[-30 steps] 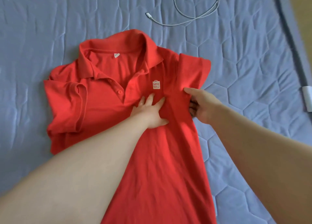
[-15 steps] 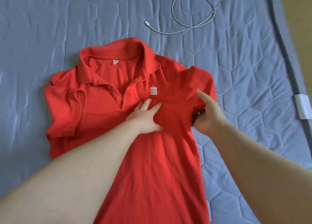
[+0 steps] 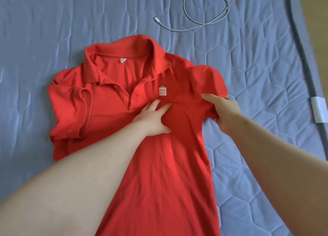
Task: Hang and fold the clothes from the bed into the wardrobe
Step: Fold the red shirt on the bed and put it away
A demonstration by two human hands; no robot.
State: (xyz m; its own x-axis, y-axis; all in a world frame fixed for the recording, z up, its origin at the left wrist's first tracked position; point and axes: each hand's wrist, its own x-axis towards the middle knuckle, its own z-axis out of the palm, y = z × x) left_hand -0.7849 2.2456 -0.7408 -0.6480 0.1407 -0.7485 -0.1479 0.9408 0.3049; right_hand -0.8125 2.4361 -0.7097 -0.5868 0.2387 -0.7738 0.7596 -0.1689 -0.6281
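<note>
Red polo shirt [image 3: 154,164] lies front up on the blue quilted bed cover [image 3: 53,31], its collar toward the far edge and its hem toward you. It has a folded collar, two buttons and a small white logo patch [image 3: 162,91] on the chest. One sleeve is already folded inward over the body. Your left hand [image 3: 154,119] lies flat on the chest below the logo, fingers stretched and holding nothing. Your right hand [image 3: 224,111] pinches the other sleeve and its fingers are closed on the cloth. A white cable [image 3: 204,13] lies near the far edge.
</note>
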